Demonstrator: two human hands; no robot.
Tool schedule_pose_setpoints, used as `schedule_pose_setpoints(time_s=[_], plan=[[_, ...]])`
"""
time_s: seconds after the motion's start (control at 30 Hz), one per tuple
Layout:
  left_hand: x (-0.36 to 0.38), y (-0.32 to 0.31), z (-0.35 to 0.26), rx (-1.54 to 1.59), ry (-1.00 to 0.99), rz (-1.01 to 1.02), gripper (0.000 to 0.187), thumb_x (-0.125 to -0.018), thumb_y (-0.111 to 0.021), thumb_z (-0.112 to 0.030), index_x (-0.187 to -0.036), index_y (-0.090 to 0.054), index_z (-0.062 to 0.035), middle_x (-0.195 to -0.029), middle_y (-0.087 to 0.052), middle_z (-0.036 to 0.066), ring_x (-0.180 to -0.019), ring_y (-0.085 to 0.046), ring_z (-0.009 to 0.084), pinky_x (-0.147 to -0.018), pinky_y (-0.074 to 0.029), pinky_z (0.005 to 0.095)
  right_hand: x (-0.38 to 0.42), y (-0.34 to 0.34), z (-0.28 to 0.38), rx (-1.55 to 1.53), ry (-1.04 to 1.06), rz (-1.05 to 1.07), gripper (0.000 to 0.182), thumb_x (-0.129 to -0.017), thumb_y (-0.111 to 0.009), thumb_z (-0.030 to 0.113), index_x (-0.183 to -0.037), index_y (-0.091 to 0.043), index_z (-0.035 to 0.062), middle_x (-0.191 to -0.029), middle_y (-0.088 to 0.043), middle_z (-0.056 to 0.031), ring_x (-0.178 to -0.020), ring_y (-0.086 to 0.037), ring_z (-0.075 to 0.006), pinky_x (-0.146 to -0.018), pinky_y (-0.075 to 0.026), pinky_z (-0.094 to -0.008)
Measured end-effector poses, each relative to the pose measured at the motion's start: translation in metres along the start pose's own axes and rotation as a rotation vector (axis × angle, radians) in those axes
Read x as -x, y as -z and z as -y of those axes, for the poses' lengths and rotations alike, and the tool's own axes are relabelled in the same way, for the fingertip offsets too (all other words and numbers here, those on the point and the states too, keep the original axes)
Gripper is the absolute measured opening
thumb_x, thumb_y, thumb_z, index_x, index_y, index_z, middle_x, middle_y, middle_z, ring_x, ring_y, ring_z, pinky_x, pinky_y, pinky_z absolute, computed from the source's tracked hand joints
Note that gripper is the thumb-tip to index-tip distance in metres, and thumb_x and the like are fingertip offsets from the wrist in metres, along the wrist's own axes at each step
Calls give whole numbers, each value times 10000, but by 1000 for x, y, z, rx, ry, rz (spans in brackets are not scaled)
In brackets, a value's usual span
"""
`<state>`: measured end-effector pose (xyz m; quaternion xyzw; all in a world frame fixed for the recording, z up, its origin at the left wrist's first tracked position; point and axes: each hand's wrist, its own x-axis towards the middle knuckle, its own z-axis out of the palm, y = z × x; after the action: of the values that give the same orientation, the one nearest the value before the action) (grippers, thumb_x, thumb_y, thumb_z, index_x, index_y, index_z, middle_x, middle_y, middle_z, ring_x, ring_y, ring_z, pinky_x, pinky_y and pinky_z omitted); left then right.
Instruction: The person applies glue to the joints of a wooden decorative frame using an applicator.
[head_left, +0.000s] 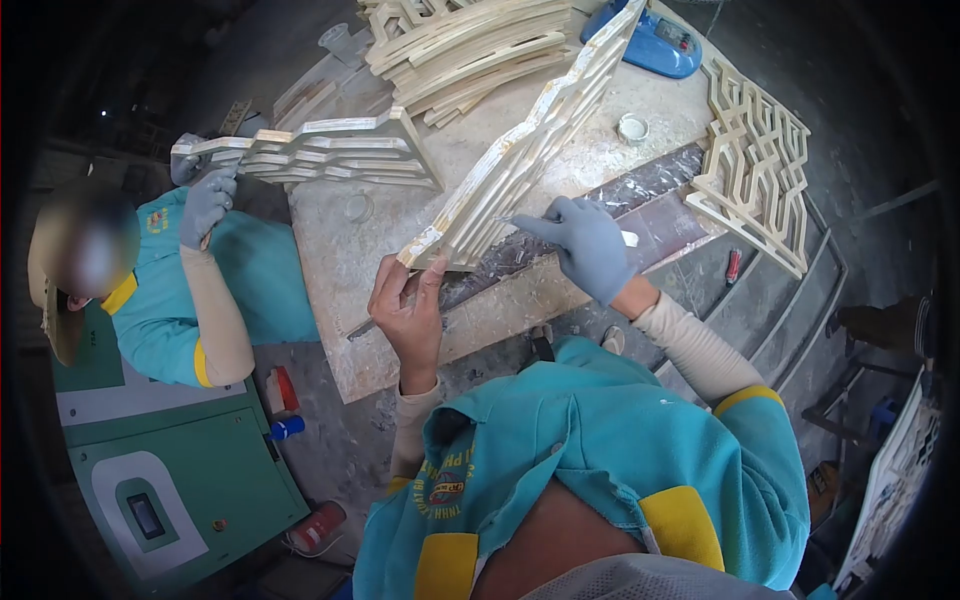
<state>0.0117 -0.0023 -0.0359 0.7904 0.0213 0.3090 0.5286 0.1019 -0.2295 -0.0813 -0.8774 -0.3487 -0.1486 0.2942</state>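
Note:
My left hand (408, 305) is bare and closed on the near end of a wooden lattice panel (530, 135), which stands tilted on the table. White filler-like smears mark the panel's long top edge. My right hand (590, 245), in a grey glove, is beside the panel's right side with its index finger stretched toward the slats. Its other fingers are curled round a slim tool, whose white end (630, 239) shows by the palm. The tool's tip is thin and too small to identify.
A co-worker's gloved hands (208, 205) hold another lattice panel (330, 150) on the left. More panels are stacked (470, 55) at the table's (340, 300) far side. One panel (755, 165) overhangs the right edge. A small cup (632, 128) and a blue device (655, 45) stand nearby.

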Motion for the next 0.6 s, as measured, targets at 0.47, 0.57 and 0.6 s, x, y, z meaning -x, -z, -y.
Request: schedule_pose_setpoints(time_s=[0.47, 0.57, 0.6], plan=[[-7, -2, -1, 67, 23, -17, 156, -906, -734, 10, -990, -666, 122, -896, -560, 52, -789, -569, 82, -662, -479, 196, -9, -18, -4, 167, -47, 33, 713, -750, -608, -24, -1349, -640, 361, -863, -531, -44, -796, -562, -256, -697, -483, -401], [-8, -1, 4, 67, 17, -18, 157, -902, -738, 13, -949, -645, 130, -887, -549, 54, -794, -567, 82, -666, -479, 196, -2, -36, 7, 136, -74, 39, 699, -748, -601, -28, -1341, -649, 340, -865, -534, -50, -818, -571, -260, -685, -486, -397], [-9, -1, 5, 79, 22, -22, 161, -901, -739, 13, -938, -638, 132, -886, -546, 55, -795, -567, 82, -666, -479, 196, 5, -44, 15, 80, -52, 33, 690, -752, -594, -32, -1338, -652, 330, -858, -534, -58, -814, -577, -267, -676, -484, -400]])
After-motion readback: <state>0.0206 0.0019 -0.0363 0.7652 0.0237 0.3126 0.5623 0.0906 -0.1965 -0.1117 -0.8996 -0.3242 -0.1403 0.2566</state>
